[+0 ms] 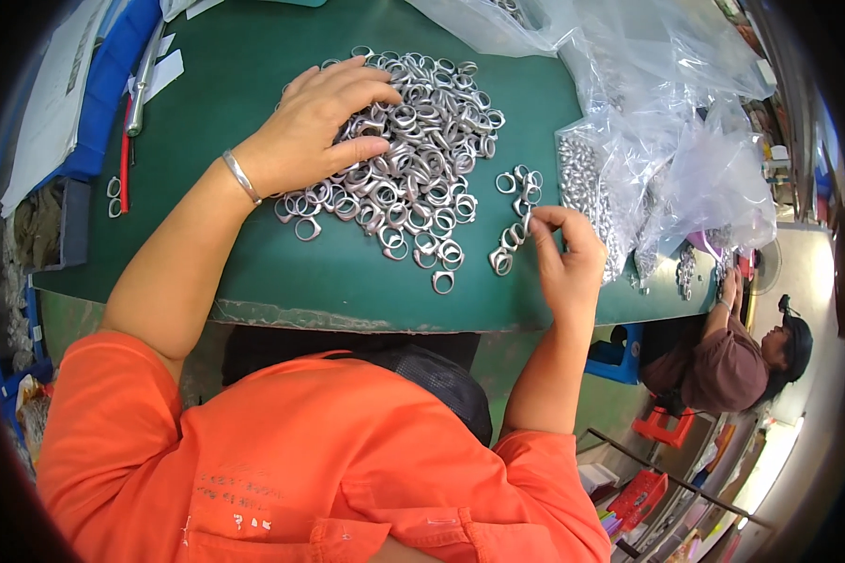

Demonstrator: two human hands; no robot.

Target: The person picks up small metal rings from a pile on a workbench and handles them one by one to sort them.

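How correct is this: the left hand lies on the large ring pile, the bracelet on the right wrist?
Wrong side: the head view shows the bracelet on the left wrist. The left hand does lie on the large ring pile.

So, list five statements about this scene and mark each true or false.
The person's bare left hand lies on the large heap of silver metal rings. True.
The bare right hand is at a smaller cluster of silver rings. True.
The silver metal bracelet circles the right wrist. False: the left wrist.
The transparent plastic bag nearest the right hand is left of the heap. False: right.
The green tabletop lies beneath the heap. True.
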